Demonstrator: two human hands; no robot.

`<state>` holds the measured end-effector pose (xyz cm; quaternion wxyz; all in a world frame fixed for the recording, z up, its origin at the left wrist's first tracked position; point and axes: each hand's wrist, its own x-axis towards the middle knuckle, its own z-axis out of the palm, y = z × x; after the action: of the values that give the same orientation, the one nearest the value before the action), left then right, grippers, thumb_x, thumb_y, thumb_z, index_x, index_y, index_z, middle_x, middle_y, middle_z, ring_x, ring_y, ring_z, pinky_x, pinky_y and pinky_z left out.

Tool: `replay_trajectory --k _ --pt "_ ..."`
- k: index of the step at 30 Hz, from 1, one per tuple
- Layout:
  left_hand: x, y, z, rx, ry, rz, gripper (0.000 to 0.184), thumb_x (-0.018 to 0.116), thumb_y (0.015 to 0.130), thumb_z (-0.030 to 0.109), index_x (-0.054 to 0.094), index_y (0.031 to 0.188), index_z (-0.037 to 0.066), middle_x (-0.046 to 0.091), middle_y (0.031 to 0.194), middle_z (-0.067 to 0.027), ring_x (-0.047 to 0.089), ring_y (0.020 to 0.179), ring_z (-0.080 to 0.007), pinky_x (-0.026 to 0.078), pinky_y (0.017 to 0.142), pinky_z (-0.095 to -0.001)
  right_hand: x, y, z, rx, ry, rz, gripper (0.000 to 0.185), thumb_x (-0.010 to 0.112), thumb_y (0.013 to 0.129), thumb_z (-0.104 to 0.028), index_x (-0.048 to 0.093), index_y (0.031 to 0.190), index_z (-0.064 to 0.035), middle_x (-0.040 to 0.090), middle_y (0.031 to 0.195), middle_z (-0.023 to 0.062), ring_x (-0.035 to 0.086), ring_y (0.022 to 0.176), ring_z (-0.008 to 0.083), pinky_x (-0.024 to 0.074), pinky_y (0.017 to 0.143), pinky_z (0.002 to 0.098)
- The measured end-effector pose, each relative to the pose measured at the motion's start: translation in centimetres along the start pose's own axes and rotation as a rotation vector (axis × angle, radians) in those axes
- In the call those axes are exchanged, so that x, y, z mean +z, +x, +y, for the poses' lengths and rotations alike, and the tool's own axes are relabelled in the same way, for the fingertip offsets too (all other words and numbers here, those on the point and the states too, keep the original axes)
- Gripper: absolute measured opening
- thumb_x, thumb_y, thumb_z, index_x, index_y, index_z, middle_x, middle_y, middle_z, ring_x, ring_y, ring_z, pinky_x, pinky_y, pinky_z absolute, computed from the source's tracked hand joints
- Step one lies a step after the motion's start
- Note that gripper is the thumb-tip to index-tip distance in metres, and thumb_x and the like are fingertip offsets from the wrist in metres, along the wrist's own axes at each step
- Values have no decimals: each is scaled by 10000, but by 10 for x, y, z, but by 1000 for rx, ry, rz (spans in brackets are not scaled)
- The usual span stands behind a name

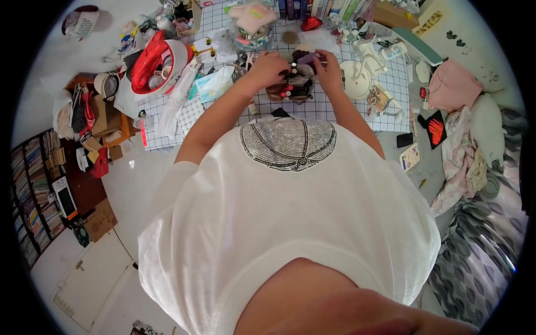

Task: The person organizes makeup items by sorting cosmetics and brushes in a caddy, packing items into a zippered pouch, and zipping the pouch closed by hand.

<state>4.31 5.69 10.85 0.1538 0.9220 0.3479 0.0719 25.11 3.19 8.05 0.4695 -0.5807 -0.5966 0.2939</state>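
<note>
A brown box (279, 96) packed with small bottles, tubes and other small items stands on the table with the checked cloth (226, 114). My left hand (269, 68) is at the left side of this box, its fingers bent over the items; what they hold, if anything, is hidden. At the box's right back, my right hand (328, 68) has its fingers closed on a purple item (308, 58). A rounded greyish item (305, 70) lies just below the purple one.
Left of the hands lie a blue-and-white packet (214, 85) and a red-and-white basket (180, 66). A clear container (252, 39) with a pink plush stands behind. A white round-based device (356, 80) is at the right. Books (324, 8) line the back.
</note>
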Motion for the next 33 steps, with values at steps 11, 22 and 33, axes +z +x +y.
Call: replay_trajectory --k 11,22,33 --pt "10 -4 5 -110 102 196 274 652 637 188 606 905 149 574 929 7 502 926 -209 354 780 -361 13 17 4 -139 -75 -350 244 571 782 -67 540 1023 -37 551 940 133 559 804 267 449 709 327" --pt "3 -19 8 -45 -279 582 177 575 708 79 574 886 72 559 993 -77 484 956 -280 354 832 -386 4 0 -8 24 56 135 223 536 830 -126 535 1020 -9 547 870 115 546 748 204 439 673 305" --pt "48 -58 -6 -513 -523 957 88 483 772 18 505 857 16 544 845 -125 490 844 -287 372 744 -357 26 -64 -33 -260 -267 -257 220 607 759 -142 567 962 -66 559 916 106 554 858 250 465 697 340"
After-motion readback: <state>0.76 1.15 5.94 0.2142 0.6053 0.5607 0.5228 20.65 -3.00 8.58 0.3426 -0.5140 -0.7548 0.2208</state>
